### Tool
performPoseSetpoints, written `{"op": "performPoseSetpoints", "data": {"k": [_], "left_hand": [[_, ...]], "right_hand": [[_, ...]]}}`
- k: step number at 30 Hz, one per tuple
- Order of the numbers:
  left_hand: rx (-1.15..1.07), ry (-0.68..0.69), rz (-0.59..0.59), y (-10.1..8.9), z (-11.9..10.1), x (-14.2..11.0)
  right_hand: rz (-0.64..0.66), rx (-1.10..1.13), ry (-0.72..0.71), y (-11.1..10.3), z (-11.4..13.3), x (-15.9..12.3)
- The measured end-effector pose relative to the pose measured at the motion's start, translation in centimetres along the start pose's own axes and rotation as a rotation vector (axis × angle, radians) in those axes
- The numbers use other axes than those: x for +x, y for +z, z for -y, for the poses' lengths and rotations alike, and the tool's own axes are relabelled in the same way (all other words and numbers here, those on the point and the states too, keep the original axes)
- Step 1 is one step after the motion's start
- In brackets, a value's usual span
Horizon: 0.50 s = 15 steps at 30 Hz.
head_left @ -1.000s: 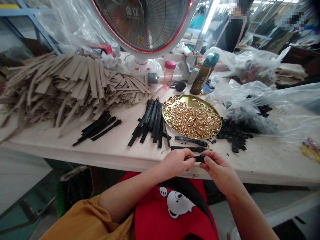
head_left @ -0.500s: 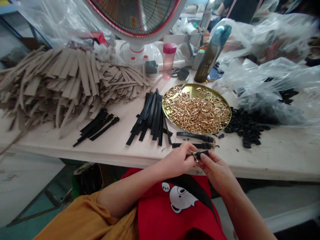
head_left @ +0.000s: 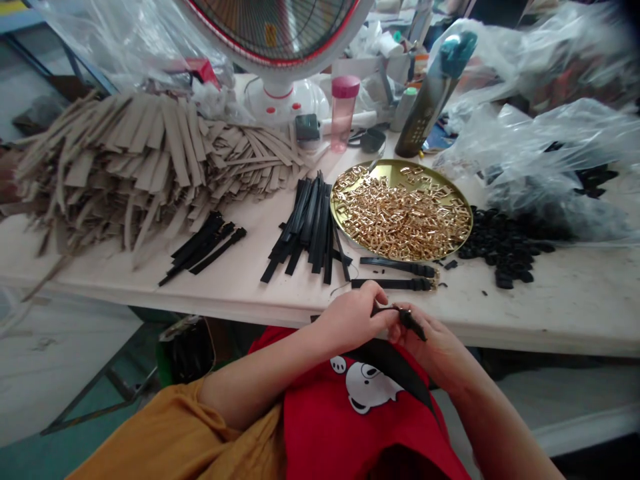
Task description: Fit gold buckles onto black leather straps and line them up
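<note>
My left hand (head_left: 355, 317) is closed on a black strap (head_left: 413, 324), pinching it between thumb and fingers at the table's front edge. The strap's far end angles down to the right across my right hand (head_left: 437, 343), whose curled fingers grip it from below. A dark tip of strap pokes out left of my left wrist. Whether a buckle sits on the held part is hard to make out. Just beyond my hands lie two black straps (head_left: 393, 285) with gold buckles at their right ends. Past them is a gold tray (head_left: 423, 170) of small gold buckles (head_left: 400, 220).
Plain black strips (head_left: 313, 233) lie left of the tray, finished-looking black straps (head_left: 200, 243) farther left. A big heap of grey-beige strips (head_left: 125, 160) fills the left. Small black loops (head_left: 500, 247) sit at right beside clear plastic bags (head_left: 565, 160). A fan (head_left: 285, 93) and pink bottle (head_left: 344, 113) stand behind.
The held strap has turned, its end now pointing down to the right, and the gold buckle seen on it before is hardly visible. My right fingers have shifted beneath it.
</note>
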<state>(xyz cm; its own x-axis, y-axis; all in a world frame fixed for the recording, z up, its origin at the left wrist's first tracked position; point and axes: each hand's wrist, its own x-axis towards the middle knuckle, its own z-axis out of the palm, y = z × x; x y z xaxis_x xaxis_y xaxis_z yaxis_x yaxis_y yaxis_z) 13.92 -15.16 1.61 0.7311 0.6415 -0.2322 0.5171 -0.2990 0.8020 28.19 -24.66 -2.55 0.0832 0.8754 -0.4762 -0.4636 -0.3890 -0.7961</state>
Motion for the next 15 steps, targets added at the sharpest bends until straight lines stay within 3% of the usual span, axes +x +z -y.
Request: {"op": "performPoseSetpoints", "data": {"k": [3, 8, 15], "left_hand": [[0.06, 0.01, 0.029, -0.1, 0.2, -0.7], [-0.084, 0.093, 0.139, -0.8, 0.2, -2.3], [-0.131, 0.105, 0.167, -1.0, 0.1, -4.1]], "right_hand": [[0.026, -0.012, 0.035, 0.3, -0.3, -0.6], [-0.045, -0.059, -0.056, 0.9, -0.3, -1.7], [-0.362, -0.469, -0.321, 2.4, -0.5, -2.5]]}}
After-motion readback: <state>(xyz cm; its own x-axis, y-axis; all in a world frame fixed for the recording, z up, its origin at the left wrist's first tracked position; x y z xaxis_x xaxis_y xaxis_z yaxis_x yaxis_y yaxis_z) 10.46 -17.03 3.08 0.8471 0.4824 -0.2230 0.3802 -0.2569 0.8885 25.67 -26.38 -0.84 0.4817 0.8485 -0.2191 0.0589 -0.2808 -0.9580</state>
